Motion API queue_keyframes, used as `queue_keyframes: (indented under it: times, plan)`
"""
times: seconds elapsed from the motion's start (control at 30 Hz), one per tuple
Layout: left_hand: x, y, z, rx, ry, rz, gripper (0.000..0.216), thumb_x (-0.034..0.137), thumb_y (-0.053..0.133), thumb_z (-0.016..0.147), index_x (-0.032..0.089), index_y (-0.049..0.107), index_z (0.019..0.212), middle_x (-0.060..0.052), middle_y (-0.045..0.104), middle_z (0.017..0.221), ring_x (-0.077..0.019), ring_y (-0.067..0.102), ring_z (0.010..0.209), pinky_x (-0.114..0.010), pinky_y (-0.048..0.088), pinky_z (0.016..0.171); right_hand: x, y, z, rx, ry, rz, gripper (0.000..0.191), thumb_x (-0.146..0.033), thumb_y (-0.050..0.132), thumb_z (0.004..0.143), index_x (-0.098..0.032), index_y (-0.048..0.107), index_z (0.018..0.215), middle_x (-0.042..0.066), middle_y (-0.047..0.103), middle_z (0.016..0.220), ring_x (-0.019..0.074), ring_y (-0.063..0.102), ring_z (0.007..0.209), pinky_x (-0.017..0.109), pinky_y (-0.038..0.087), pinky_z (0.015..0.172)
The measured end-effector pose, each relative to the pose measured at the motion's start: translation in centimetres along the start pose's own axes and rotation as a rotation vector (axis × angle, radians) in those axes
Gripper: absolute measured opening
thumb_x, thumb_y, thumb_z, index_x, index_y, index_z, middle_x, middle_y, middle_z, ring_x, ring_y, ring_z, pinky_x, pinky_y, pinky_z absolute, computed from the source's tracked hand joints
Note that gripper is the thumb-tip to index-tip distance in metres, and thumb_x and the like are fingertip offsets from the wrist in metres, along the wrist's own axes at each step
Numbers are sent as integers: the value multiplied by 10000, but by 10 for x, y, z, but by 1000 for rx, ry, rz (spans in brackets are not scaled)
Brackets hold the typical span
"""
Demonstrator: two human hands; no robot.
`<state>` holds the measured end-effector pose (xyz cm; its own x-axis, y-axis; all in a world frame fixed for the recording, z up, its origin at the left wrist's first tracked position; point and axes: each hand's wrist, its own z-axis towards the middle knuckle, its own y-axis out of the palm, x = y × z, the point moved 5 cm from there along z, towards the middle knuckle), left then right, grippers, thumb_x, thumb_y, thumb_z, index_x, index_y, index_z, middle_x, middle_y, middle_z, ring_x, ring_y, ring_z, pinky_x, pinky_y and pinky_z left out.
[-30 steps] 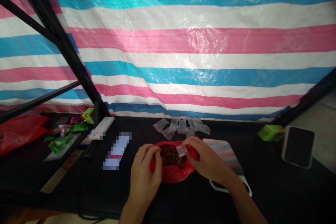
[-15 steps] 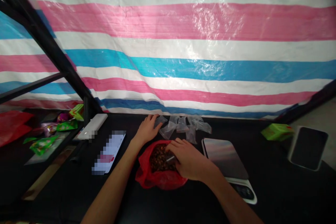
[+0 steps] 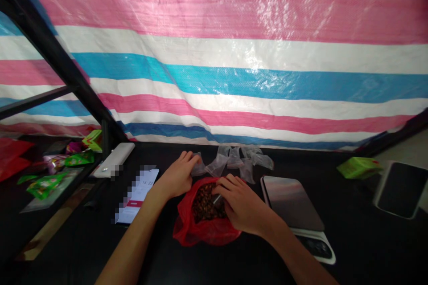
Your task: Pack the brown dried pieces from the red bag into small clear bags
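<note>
My left hand [image 3: 178, 173] pinches the edge of a small clear plastic bag [image 3: 198, 167] at the near left of a group of similar clear bags [image 3: 246, 169]. In front of me lies an open red plastic bag [image 3: 214, 234] filled with small brown pieces [image 3: 203, 207], whose kind I cannot make out. My right hand [image 3: 241, 202] reaches over the red bag's right side, fingers closed on a small metal scoop [image 3: 217, 200] that rests among the brown pieces. The hand covers much of the scoop.
A kitchen scale [image 3: 294, 202] stands right of the red bag. A phone [image 3: 142, 196] and a white oblong device [image 3: 115, 159] lie to the left, before several sweets packets [image 3: 48, 185]. At right are a green box [image 3: 359, 168] and a dark-screened device [image 3: 401, 189]. A striped sheet [image 3: 234, 84] hangs behind.
My left hand has drawn back slightly, its fingers curling closed, and the small clear bag has come away with it from the others. My right hand stays at the red bag.
</note>
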<state>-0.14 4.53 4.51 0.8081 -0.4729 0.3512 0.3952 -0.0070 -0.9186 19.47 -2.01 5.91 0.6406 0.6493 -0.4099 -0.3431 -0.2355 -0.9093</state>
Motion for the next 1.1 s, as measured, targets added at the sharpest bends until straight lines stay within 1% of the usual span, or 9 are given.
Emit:
queue_keyframes:
  times: [0.07, 0.13, 0.37, 0.47, 0.53, 0.63, 0.73, 0.9, 1.1]
  plan:
    - [4, 1, -2, 8, 53, 32, 778, -61, 524, 634, 293, 590, 1324, -67, 529, 1471, -299, 408, 1414, -490, 366, 1173, 1, 0, -1, 0, 8, -8, 433, -44, 529, 776, -230, 639, 1151, 60, 622, 1191, 256, 483, 1149, 410, 391, 1030]
    - [3, 6, -3, -56, 67, 26, 773, -64, 514, 641, 312, 610, 1310, -35, 531, 1488, -295, 338, 1462, -513, 324, 1192, 1, 0, -3, -1, 24, -36, 398, -58, 536, 770, -215, 646, 1120, 75, 616, 1189, 265, 485, 1153, 421, 390, 1037]
    - [-19, 7, -16, -8, -103, 56, 576, 204, 641, 821, 301, 592, 1387, -89, 650, 1200, -320, 486, 1130, -511, 425, 1015, 0, 1, -6, 0, 27, -101, 363, -117, 584, 778, -183, 651, 1129, 102, 615, 1200, 284, 498, 1171, 442, 382, 1061]
    - [-20, 3, -18, 4, -137, 81, 289, 300, 633, 886, 276, 728, 1158, -91, 672, 1093, -320, 501, 1107, -511, 410, 999, 1, -1, -5, 7, 29, -79, 325, -178, 624, 821, -211, 660, 1142, 81, 627, 1195, 277, 512, 1158, 437, 386, 1048]
    - [-15, -11, -24, 93, -170, 72, 184, 341, 605, 926, 259, 748, 1009, -81, 697, 1076, -323, 512, 1160, -517, 386, 1025, 2, -3, -4, 10, 35, -64, 262, -243, 654, 852, -230, 675, 1113, 68, 638, 1182, 275, 522, 1148, 437, 385, 1037]
    - [4, -39, -50, 308, -265, -13, 193, 341, 565, 957, 256, 697, 1069, -66, 717, 1135, -281, 582, 1156, -474, 400, 1030, 4, -7, -5, 0, 41, -54, 216, -276, 674, 861, -236, 685, 1073, 57, 652, 1158, 266, 540, 1126, 424, 384, 1014]
    - [36, -48, -88, 374, -394, -197, 177, 394, 561, 952, 241, 633, 1003, -64, 686, 1218, -239, 649, 1061, -368, 493, 906, 6, -13, -7, 10, 65, -75, 200, -243, 665, 846, -227, 673, 1046, 54, 656, 1122, 259, 550, 1099, 412, 382, 984]
    - [80, -15, -126, 353, -616, -357, 225, 435, 476, 976, 247, 599, 967, -65, 702, 969, -236, 687, 877, -334, 525, 768, 14, -16, -12, 46, 173, -192, 244, -155, 633, 792, -194, 645, 1032, 89, 654, 1100, 279, 546, 1083, 429, 357, 963]
    - [77, 32, -111, 258, -679, -593, 226, 424, 441, 991, 230, 535, 923, -64, 656, 915, -229, 661, 827, -328, 497, 734, 10, -5, -8, 12, 120, -175, 176, -189, 688, 801, -192, 637, 969, 76, 678, 1061, 267, 560, 1039, 420, 355, 932]
